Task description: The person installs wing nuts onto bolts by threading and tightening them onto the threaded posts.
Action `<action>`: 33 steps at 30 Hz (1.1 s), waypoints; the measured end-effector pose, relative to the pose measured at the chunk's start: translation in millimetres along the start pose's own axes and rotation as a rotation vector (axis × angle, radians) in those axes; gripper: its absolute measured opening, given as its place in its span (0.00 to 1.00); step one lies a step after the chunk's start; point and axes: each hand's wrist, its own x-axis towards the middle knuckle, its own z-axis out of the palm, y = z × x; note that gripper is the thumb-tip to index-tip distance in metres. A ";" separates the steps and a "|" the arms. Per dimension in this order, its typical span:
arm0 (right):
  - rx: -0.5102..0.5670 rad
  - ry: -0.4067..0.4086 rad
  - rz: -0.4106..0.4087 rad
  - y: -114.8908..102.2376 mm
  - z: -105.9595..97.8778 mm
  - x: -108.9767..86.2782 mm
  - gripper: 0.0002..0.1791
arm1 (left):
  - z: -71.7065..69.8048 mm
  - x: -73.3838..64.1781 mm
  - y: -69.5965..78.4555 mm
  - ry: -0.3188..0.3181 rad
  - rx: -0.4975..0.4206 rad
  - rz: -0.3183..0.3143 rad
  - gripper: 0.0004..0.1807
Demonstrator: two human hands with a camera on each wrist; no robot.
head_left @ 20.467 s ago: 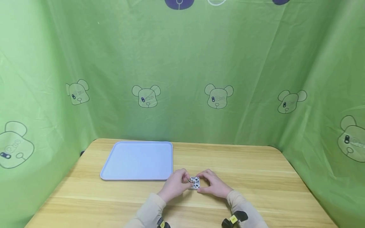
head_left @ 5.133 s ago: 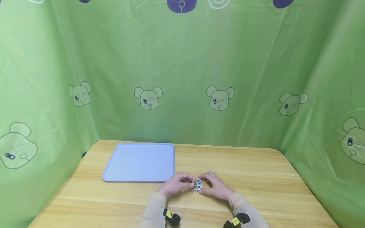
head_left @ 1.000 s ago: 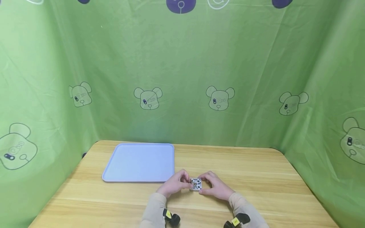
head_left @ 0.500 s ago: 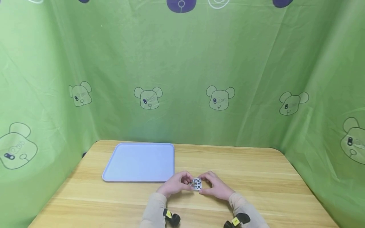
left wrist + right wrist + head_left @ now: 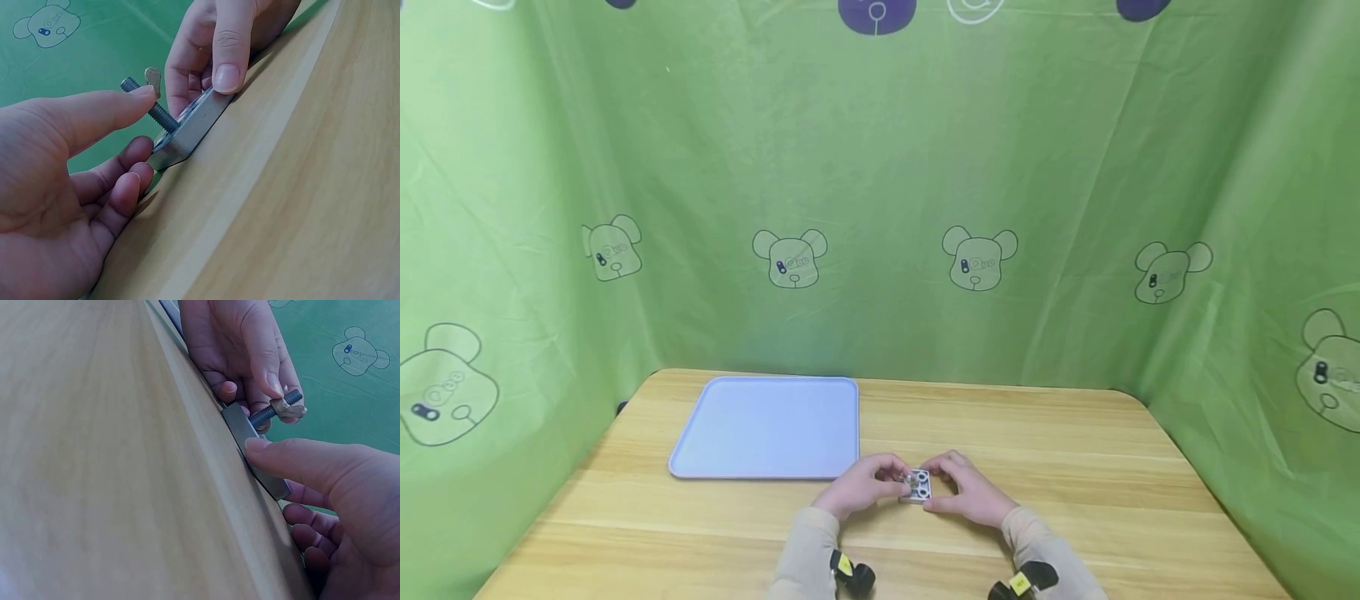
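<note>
A small square metal block (image 5: 919, 497) with round holes lies on the table between my hands. From it rises a threaded bolt (image 5: 164, 117), and a wing nut (image 5: 289, 410) sits near the bolt's free end. My left hand (image 5: 859, 485) has its thumb against the wing nut, with the index finger on the far side, partly hidden; its other fingers are curled close to the block's edge. On the opposite side, my right hand (image 5: 967, 492) grips the block between thumb and fingers. Its thumb (image 5: 294, 456) presses the block's near edge.
A pale blue tray (image 5: 767, 429) lies on the wooden table (image 5: 1037, 433), behind and left of my hands. A green curtain (image 5: 880, 167) with bear-head drawings surrounds the table. Black wrist cameras (image 5: 853, 575) are strapped to both sleeves.
My left thumb and fingers shift back and forth in small movements around the wing nut and bolt. My right hand and the block stay in place over the last second.
</note>
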 end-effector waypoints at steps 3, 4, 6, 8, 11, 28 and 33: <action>-0.002 -0.001 0.009 0.3 0.2 -0.1 0.27 | -0.2 -0.2 0.3 -0.004 0.004 -0.004 0.10; -0.002 -0.001 0.011 0.3 0.3 -0.2 0.27 | -0.3 -0.2 0.4 -0.007 0.007 -0.007 0.10; -0.001 -0.001 0.016 0.8 0.4 -0.2 0.28 | -0.5 -0.2 0.7 -0.009 0.009 -0.007 0.10; 0.000 -0.002 0.019 1.1 0.5 -0.2 0.28 | -0.8 -0.1 1.1 -0.012 0.011 -0.013 0.10; 0.003 -0.003 0.017 1.1 0.3 -0.3 0.28 | -1.0 -0.4 1.8 -0.008 0.002 -0.016 0.11; -0.010 0.007 0.004 1.1 0.3 0.6 0.27 | -2.0 -0.7 1.0 0.024 -0.077 -0.003 0.13; -0.003 0.001 0.006 0.9 0.3 0.0 0.28 | -2.1 0.5 0.0 0.008 -0.058 0.000 0.15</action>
